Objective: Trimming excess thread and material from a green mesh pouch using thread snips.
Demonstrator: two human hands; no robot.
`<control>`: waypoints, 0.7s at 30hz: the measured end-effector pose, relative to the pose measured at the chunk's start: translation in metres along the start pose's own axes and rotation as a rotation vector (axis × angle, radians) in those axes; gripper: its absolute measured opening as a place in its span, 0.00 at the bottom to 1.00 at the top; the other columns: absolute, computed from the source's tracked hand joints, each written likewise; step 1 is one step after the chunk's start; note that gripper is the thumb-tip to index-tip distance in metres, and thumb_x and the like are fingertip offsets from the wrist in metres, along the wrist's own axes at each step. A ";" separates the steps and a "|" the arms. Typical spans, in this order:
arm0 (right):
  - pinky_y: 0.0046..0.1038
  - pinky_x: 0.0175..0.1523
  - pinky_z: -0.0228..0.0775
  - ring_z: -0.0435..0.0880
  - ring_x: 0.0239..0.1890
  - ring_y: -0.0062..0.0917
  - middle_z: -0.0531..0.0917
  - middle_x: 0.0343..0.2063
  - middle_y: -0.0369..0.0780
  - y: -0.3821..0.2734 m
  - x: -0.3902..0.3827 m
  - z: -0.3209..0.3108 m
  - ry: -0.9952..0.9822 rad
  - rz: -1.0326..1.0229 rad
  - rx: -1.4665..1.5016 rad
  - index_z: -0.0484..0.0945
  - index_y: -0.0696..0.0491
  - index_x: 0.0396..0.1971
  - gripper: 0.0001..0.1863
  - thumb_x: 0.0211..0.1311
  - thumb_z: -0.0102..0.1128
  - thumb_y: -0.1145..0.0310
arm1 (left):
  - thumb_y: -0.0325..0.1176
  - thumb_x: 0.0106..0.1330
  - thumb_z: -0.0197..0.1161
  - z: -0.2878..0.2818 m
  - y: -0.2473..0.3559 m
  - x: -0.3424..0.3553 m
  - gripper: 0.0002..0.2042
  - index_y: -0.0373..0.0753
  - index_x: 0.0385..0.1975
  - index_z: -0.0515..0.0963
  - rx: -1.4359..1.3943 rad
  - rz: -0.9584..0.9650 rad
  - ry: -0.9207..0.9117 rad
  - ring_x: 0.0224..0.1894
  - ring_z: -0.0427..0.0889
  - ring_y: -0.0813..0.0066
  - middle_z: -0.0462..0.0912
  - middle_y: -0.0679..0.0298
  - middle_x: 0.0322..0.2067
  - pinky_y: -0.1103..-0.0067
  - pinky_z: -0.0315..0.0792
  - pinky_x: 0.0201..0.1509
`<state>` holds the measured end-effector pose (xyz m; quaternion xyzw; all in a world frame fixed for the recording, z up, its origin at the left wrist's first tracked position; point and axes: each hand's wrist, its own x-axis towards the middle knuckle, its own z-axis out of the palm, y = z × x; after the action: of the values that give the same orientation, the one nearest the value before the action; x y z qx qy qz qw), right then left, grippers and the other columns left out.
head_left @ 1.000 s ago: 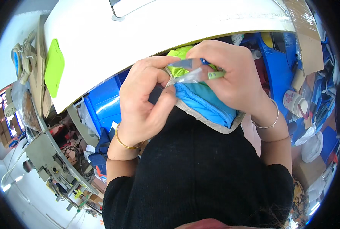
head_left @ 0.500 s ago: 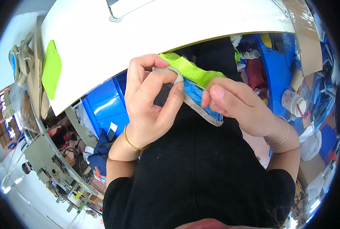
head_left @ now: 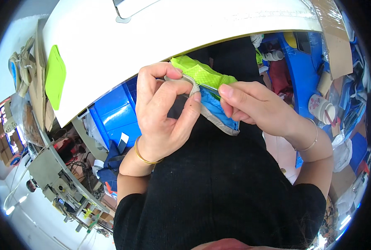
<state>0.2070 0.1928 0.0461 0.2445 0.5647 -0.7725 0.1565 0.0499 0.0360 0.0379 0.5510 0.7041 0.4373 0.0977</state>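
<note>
My left hand pinches the grey edging of a small sewn fabric piece in front of my chest. Yellow-green checked cloth forms its upper side, and blue cloth shows below. From the right, my right hand is closed around a thin, shiny metal tool. The tool's tip reaches the edging beside my left fingertips. Its exact kind cannot be made out, since my fingers cover the rest of it.
A white table curves across the far side, with a flat lime-green piece at its left end. Under it stand a blue bin and, at right, a blue container. A white cup sits to the right, machinery to the left.
My right hand has shifted slightly right and turned, so more of the metal tool shows against the fabric. The left hand keeps its pinch on the edging.
</note>
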 end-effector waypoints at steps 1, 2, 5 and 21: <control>0.20 0.29 0.62 0.68 0.24 0.15 0.71 0.20 0.31 0.000 0.001 0.000 0.000 0.001 0.001 0.75 0.54 0.23 0.30 0.74 0.46 0.43 | 0.18 0.52 0.69 0.000 0.000 0.001 0.08 0.34 0.31 0.78 -0.001 -0.009 0.002 0.40 0.74 0.67 0.71 0.55 0.42 0.78 0.70 0.40; 0.18 0.27 0.54 0.62 0.22 0.12 0.67 0.19 0.29 0.000 0.001 0.001 -0.001 -0.005 0.028 0.74 0.53 0.24 0.27 0.76 0.45 0.46 | 0.18 0.52 0.69 0.000 0.000 0.002 0.08 0.34 0.31 0.78 -0.001 -0.009 0.001 0.40 0.74 0.67 0.71 0.55 0.42 0.78 0.70 0.40; 0.16 0.25 0.46 0.56 0.21 0.09 0.62 0.18 0.26 0.003 0.004 0.003 0.009 -0.029 0.073 0.72 0.51 0.26 0.23 0.77 0.45 0.50 | 0.19 0.52 0.69 0.001 0.000 0.003 0.08 0.34 0.31 0.78 0.014 -0.003 -0.008 0.40 0.74 0.67 0.71 0.55 0.41 0.78 0.70 0.40; 0.26 0.37 0.71 0.81 0.31 0.28 0.79 0.29 0.40 0.012 0.025 0.003 0.394 -0.668 -0.439 0.78 0.56 0.35 0.11 0.63 0.66 0.64 | 0.18 0.52 0.69 0.003 0.000 0.001 0.08 0.32 0.30 0.78 -0.079 0.032 -0.012 0.43 0.76 0.63 0.75 0.53 0.43 0.77 0.72 0.45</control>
<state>0.1918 0.1875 0.0229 0.1522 0.7824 -0.5811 -0.1640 0.0512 0.0389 0.0360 0.5607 0.6765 0.4630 0.1167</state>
